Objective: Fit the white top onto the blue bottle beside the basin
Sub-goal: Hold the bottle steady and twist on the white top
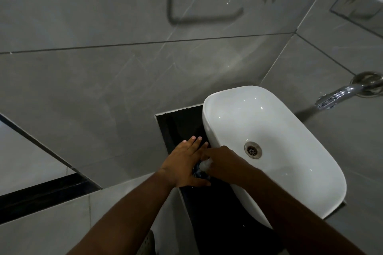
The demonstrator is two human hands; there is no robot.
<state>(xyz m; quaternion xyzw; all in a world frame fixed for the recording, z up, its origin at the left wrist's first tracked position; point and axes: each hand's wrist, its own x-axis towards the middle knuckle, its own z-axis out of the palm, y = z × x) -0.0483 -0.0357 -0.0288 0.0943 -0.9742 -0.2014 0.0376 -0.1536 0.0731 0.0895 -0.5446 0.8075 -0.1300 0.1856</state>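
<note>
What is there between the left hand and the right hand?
In the head view, the blue bottle with its white top sits between them.

A narrow black desk (178,128) carries a white basin (290,130) just right of the left hand (182,165), and a blue bottle (200,173) stands on it between both hands, mostly hidden.

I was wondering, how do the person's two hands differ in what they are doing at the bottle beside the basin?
The left hand lies flat with fingers stretched out against the blue bottle, steadying it; the right hand is curled, fingers closed on the white top. The left hand sits over the dark counter, the right hand nearer the white basin. Both meet at the bottle, which they mostly hide.
</note>
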